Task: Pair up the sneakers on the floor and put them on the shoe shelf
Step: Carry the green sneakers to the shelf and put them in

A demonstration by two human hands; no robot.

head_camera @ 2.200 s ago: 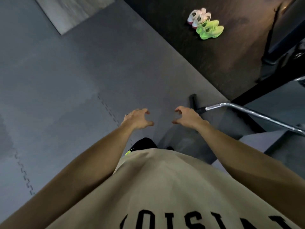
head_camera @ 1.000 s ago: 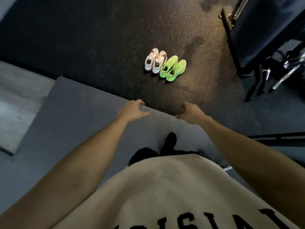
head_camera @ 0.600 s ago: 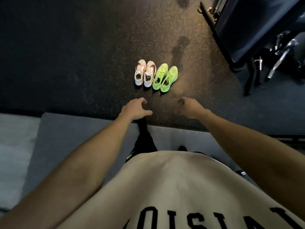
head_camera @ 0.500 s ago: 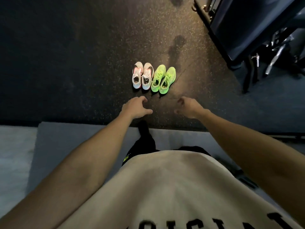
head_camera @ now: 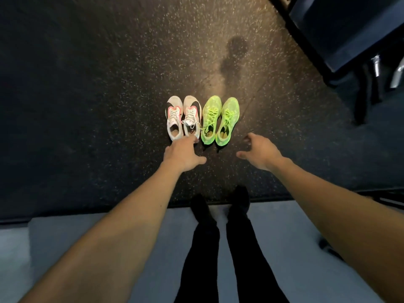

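- The fingers [head_camera: 192,139] of the left hand [head_camera: 182,155] are reaching loosely spread over the heels of the white sneakers [head_camera: 183,117], holding nothing; whether they are touching the heel rim cannot be told.
- The right hand [head_camera: 260,153] is hovering released, fingers half-curled, just beside the green sneakers [head_camera: 220,120].
- Both pairs are sitting side by side on the speckled floor [head_camera: 87,84], toes pointing away — no shoe shelf is showing.
- Risk: the pairs are touching, so a hasty grab is likely catching one white and one green shoe.
- Risk: loose laces are trailing — they could snag the neighbouring shoe.
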